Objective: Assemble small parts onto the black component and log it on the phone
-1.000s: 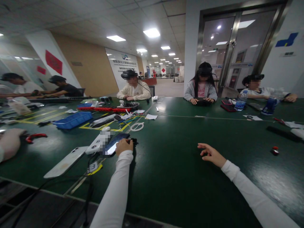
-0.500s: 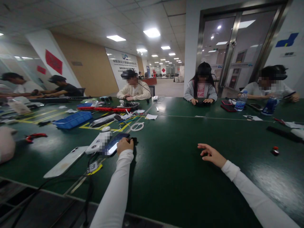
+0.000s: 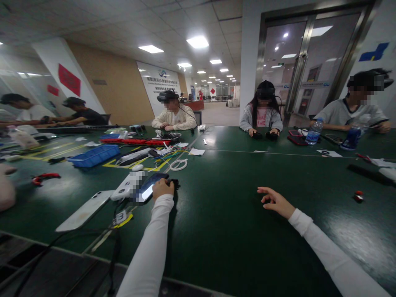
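My left hand [image 3: 163, 189] is closed around a small black object [image 3: 175, 183] on the green table, and most of it is hidden by the fingers. Just left of that hand lies a phone with a lit screen [image 3: 147, 193]. A white device [image 3: 122, 189] sits beyond it, partly blurred out, with a white phone [image 3: 85, 210] farther left. My right hand [image 3: 276, 202] hovers over or rests lightly on the table, fingers stretched and apart, with nothing in it.
A blue tray [image 3: 94, 156], a coiled white cable [image 3: 178, 165] and red-handled pliers [image 3: 46, 177] lie to the left. Black cables [image 3: 114, 251] hang over the near edge. At right are a small red-topped item [image 3: 359, 196] and a water bottle [image 3: 314, 133]. Several people sit around the table.
My hands stay in place. Across the table, one person's hands now have dark objects showing at them, and the person at far right has raised and turned their head.
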### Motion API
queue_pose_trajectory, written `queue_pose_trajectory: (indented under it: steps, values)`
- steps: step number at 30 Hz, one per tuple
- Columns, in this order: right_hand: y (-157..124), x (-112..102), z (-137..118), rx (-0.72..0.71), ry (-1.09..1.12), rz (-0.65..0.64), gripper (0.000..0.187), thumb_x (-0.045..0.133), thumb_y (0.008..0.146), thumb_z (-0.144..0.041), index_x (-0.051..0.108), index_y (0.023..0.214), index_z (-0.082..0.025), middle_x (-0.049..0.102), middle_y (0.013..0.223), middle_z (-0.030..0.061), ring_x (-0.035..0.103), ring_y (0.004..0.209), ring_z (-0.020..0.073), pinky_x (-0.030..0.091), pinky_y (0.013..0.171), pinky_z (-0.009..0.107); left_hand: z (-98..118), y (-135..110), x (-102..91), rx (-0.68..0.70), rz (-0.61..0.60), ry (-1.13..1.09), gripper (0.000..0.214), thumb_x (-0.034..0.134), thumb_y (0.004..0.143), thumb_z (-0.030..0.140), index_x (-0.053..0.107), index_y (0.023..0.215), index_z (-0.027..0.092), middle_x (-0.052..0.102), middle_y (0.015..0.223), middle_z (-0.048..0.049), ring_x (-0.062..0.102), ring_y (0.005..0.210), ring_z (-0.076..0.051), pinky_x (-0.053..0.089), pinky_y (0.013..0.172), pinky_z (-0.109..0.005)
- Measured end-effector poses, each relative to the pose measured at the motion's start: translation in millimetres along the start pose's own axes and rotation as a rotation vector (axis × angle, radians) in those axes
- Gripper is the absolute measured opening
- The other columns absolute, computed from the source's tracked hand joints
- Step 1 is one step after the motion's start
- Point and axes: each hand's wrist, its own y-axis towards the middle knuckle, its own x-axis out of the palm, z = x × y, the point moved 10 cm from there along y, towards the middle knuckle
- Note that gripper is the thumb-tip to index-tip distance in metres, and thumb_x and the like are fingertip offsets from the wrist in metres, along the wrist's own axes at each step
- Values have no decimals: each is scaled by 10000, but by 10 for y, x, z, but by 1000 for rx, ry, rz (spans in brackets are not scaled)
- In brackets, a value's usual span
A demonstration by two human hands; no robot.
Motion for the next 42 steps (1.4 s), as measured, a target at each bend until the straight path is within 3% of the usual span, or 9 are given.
queue_pose_trajectory:
  steps: [15,19,22,25,30,35,38,42]
  values:
    - [2,-1,-8,-16,-6,0,560,549,669,-153,352,1183,-255,432,1192,64,533,813,159,429,607,301,80,-9,2,77,2,-84,283,399,718,364,533,830,141,548,838,-97,477,862,-225,331,784,-328]
    - [9,1,-16,-14,9,8,570,554,658,-151,353,1181,-252,437,1190,68,537,814,160,424,591,291,243,-68,26,148,-58,-159,250,419,721,347,554,832,168,548,825,-68,490,842,-202,356,771,-307]
    - [15,5,-29,-16,6,14,581,565,642,-150,359,1176,-250,446,1185,70,539,812,162,417,585,285,575,-229,28,253,-139,-265,224,444,723,341,572,827,189,545,845,-49,498,837,-179,374,774,-287]
    - [18,9,-39,-17,-33,19,582,572,639,-158,364,1173,-258,453,1186,64,540,805,160,412,616,297,1103,-529,3,442,-229,-409,206,461,728,325,582,841,203,541,886,-36,501,851,-161,391,778,-278]
    - [17,18,-71,-22,-110,21,589,595,646,-205,357,1179,-282,448,1196,50,531,812,156,405,688,327,2085,-1260,-133,806,-336,-652,188,462,751,295,579,857,192,538,884,-46,499,862,-151,396,796,-293]
    - [17,19,-147,-39,-159,21,652,636,627,-264,331,1203,-277,428,1211,52,518,816,151,404,747,346,2849,-1968,-303,983,-463,-830,162,496,740,274,573,859,196,539,867,-43,502,839,-149,406,774,-304]
    - [19,10,-202,-67,-169,18,712,671,589,-285,329,1212,-258,425,1208,63,509,875,175,395,792,365,3115,-2260,-415,1040,-533,-907,142,516,728,262,572,838,191,538,865,-44,504,841,-147,407,775,-295]
    - [20,-2,-247,-106,-211,17,759,700,556,-315,337,1218,-228,460,1161,71,474,979,215,366,855,384,3190,-2339,-464,1027,-568,-956,134,528,718,238,573,834,189,539,881,-48,504,853,-150,407,775,-295]
